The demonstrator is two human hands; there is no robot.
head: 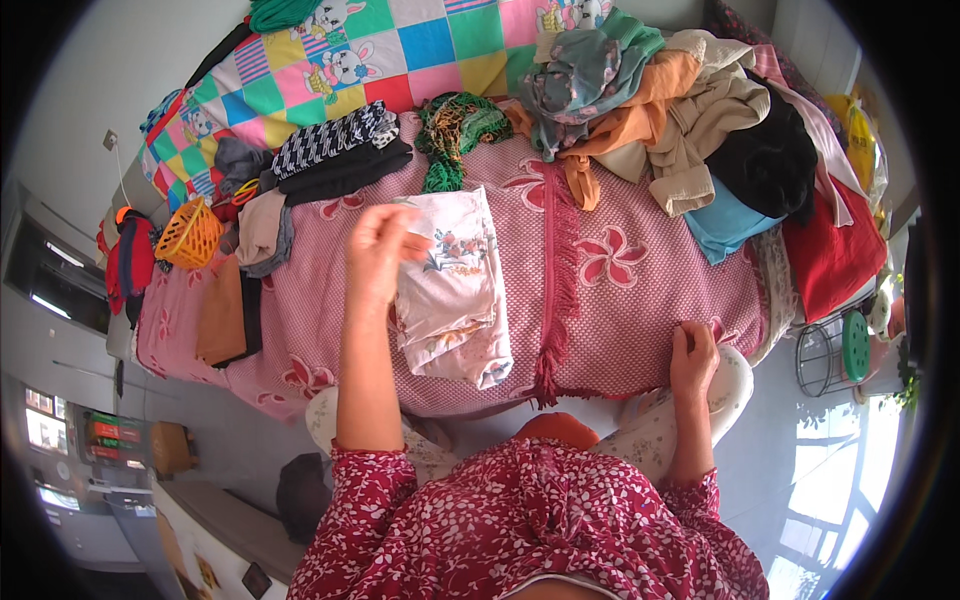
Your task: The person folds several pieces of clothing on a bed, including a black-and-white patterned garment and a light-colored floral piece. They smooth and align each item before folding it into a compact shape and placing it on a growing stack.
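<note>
A folded white floral cloth [457,300] lies on the pink patterned sofa cover [480,397], in front of me. My left hand [386,244] hangs over the cloth's upper left edge, its fingers apart and slightly blurred; nothing shows between them. My right hand [694,351] rests near my right knee by the cover's front edge, its fingers curled in; I see no thing in it. Beyond the white cloth lies a green patterned scarf [461,127]. Folded dark clothes and a black-and-white patterned garment [330,142] are stacked to the upper left.
At the upper right is a heap of loose clothes, among them an orange garment [645,94], a beige one [690,142] and a red cloth [836,247]. A yellow plastic basket [190,234] and folded brown cloth [221,313] are at the left. A wire stand [817,360] stands right.
</note>
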